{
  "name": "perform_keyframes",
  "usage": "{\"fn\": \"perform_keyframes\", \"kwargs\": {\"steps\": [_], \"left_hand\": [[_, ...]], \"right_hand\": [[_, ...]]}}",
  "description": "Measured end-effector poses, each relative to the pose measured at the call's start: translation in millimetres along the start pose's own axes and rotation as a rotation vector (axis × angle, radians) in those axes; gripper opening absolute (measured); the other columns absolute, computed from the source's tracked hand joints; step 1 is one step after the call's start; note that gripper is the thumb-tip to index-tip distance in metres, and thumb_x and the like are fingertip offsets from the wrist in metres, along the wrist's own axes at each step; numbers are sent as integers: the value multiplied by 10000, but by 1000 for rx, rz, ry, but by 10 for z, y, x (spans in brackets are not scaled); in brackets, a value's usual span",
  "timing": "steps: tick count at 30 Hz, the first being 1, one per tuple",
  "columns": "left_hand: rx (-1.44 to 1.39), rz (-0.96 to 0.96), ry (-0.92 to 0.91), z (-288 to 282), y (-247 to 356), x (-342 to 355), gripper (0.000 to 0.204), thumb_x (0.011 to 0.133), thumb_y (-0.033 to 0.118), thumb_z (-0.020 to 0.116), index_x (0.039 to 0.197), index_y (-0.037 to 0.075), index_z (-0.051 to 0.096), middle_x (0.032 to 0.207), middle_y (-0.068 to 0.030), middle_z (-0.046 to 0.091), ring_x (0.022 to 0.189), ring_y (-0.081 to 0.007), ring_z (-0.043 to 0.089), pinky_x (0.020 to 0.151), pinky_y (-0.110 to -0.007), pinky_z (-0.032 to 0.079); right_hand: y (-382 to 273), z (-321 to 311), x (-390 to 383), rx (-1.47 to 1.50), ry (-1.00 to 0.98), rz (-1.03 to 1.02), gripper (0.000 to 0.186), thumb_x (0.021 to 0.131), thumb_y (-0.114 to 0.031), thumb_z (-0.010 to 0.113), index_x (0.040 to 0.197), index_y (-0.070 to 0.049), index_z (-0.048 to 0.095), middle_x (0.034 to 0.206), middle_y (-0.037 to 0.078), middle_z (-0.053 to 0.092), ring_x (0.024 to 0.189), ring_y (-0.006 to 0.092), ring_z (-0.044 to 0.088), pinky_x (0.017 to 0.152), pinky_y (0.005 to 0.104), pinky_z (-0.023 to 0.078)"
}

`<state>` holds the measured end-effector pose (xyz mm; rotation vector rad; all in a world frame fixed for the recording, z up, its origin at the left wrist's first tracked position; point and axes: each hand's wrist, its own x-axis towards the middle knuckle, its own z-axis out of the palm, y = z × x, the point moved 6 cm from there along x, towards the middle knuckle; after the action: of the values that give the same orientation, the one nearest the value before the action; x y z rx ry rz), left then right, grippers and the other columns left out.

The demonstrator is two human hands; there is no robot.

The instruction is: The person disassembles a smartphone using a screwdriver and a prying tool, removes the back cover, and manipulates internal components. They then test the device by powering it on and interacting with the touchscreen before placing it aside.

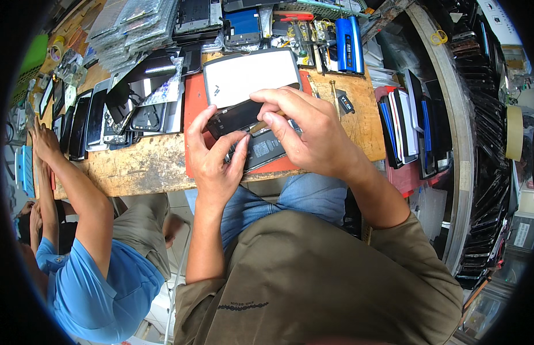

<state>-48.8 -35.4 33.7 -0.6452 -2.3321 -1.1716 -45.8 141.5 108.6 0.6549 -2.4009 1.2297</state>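
left hand (212, 164) part-curled, gripping black panel (232, 119) at its left end; right hand (313, 123) pinched tight on thin brown tool (259, 127). panel's just beyond opened phone (267, 149), over red mat (195, 95).

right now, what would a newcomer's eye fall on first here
First, the opened phone over the red mat at centre, left fingers touching its dark panel, right fingers holding a thin brown tool. Then the shiny blue object at the back right of the bench. After those, the co-worker's blue shirt at lower left and the dense stack of dark flat pieces along the right.
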Motion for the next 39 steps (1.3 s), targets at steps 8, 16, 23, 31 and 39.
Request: {"fn": "perform_keyframes", "kwargs": {"steps": [8,16,23,31,39], "left_hand": [[-4,30,56,-2,-6,4,162,797,75,861,953,93,821,1411,-211,565,1263,-349,592,931,-409,525],[0,18,44,0,-3,1,166,797,61,863,955,84,817,1422,-202,553,1281,-348,588,948,-411,530],[5,15,35,0,-7,14,215,779,94,879,979,85,800,1439,-195,542,1282,-344,584,940,-412,522],[-96,2,15,-18,7,8,559,797,160,761,1308,-13,613,1489,-288,504,1338,-437,537,1109,-511,447],[-87,-12,19,3,-4,10,525,827,86,724,1332,-16,619,1499,-283,508,1367,-427,524,1131,-502,433]], "right_hand": [[-1,8,7,5,-2,-1,303,965,48,666,1267,27,673,986,158,728,876,243,757,749,343,584],[-3,12,11,4,-1,-7,309,958,52,673,1266,28,673,982,160,730,874,247,757,749,345,584],[-4,19,14,0,5,-20,303,959,49,670,1261,32,672,978,165,730,867,260,756,749,354,585],[30,-181,-82,-126,-43,-12,302,946,59,653,1246,26,667,959,168,714,829,296,731,720,380,575],[155,-281,-236,-201,-116,21,300,925,33,638,1225,26,649,1026,201,708,871,387,711,737,449,574]]}}
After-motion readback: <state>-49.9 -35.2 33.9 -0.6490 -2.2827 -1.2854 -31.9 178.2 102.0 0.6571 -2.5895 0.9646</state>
